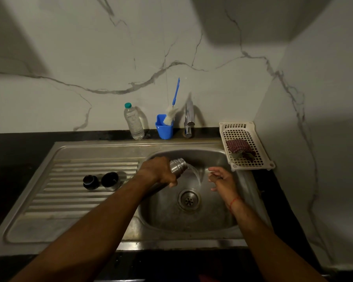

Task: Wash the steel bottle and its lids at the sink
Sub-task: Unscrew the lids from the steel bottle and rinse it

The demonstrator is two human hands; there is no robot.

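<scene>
My left hand [159, 171] grips the steel bottle [178, 165] over the sink basin [216, 218]. The bottle is tipped with its open threaded mouth pointing right, and water pours from it in an arc toward the drain [189, 200]. Just right of the stream, my right hand [220, 178] hangs with fingers spread and nothing in it. Two dark lids rest on the ribbed drainboard [69, 192] to the left: a smaller cap [90, 182] and a wider cup lid [110, 180] beside it.
Behind the basin stands the tap [189, 119]. Left of it a blue holder [164, 128] carries a blue-handled bottle brush [172, 107], with a clear plastic bottle [133, 123] beside it. A white perforated tray [245, 145] holding a dark cloth [238, 147] sits at the right.
</scene>
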